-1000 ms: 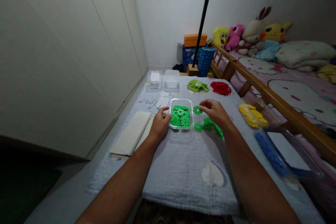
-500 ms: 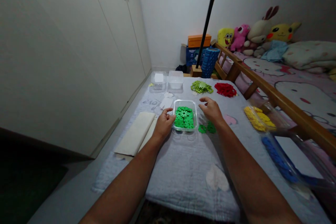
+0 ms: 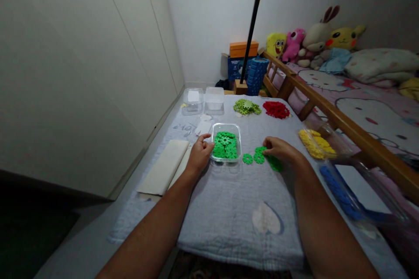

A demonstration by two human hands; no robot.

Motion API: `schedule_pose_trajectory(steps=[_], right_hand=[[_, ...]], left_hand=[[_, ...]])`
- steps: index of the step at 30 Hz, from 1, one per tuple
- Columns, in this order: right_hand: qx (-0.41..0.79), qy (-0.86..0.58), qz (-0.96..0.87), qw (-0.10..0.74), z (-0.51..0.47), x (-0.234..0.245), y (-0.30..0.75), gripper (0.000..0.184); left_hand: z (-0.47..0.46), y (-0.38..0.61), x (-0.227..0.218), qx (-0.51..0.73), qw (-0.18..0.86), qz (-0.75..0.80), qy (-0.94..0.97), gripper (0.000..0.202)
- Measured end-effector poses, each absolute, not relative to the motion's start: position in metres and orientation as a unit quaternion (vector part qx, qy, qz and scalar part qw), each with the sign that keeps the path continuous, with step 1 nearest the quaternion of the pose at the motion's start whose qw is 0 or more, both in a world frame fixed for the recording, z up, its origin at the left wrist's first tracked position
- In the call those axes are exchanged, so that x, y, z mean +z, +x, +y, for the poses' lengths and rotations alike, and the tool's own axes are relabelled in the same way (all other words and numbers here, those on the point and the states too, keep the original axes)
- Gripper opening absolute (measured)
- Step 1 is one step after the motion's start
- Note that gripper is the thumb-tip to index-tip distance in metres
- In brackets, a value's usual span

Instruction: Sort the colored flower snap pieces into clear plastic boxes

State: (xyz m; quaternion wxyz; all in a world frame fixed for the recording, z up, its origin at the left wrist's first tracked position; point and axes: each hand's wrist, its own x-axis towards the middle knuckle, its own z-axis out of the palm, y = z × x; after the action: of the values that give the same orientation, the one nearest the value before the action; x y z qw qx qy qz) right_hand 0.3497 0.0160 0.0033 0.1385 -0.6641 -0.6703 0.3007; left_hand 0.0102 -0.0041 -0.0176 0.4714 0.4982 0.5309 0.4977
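Observation:
A clear plastic container [image 3: 240,139] filled with green flower-shaped plastic discs [image 3: 225,144] stands mid-table. My left hand [image 3: 200,153] is closed at the container's left side, thumb against the rim. To the right of it, several loose green discs [image 3: 248,159] lie on the cloth. My right hand [image 3: 279,149] is over those discs, fingertips pinched on a green disc [image 3: 262,150]. Part of the loose group is hidden beneath that hand.
Light green pieces [image 3: 247,107] and red pieces [image 3: 276,109] lie in piles at the back. Two clear boxes [image 3: 214,97] stand back left. On the right are containers with yellow pieces [image 3: 316,144] and blue pieces [image 3: 340,194], near the wooden bed rail [image 3: 327,100]. Folded beige cloth [image 3: 163,166] lies left.
My right hand has moved from beside the container, right and toward me, down to the loose green discs. My left hand stays at the container. The whole view has shifted slightly.

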Motion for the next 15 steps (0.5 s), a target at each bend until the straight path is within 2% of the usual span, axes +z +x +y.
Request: schedule_pose_trajectory(steps=[4, 9, 11, 15], right_hand=[[0.342, -0.652, -0.647, 0.199, 0.011, 0.016, 0.348, 0.017], [0.336, -0.589, -0.649, 0.346, 0.011, 0.039, 0.325, 0.02], [0.34, -0.566, -0.659, 0.361, 0.014, 0.044, 0.302, 0.019], [0.344, -0.533, -0.696, 0.337, 0.027, 0.045, 0.248, 0.008]], left_hand=[[-0.004, 0.01, -0.019, 0.501, 0.466, 0.527, 0.504, 0.051], [-0.005, 0.01, -0.017, 0.5, 0.469, 0.522, 0.508, 0.05], [-0.006, 0.01, -0.017, 0.499, 0.47, 0.521, 0.508, 0.05], [-0.006, 0.011, -0.017, 0.503, 0.467, 0.522, 0.507, 0.048]])
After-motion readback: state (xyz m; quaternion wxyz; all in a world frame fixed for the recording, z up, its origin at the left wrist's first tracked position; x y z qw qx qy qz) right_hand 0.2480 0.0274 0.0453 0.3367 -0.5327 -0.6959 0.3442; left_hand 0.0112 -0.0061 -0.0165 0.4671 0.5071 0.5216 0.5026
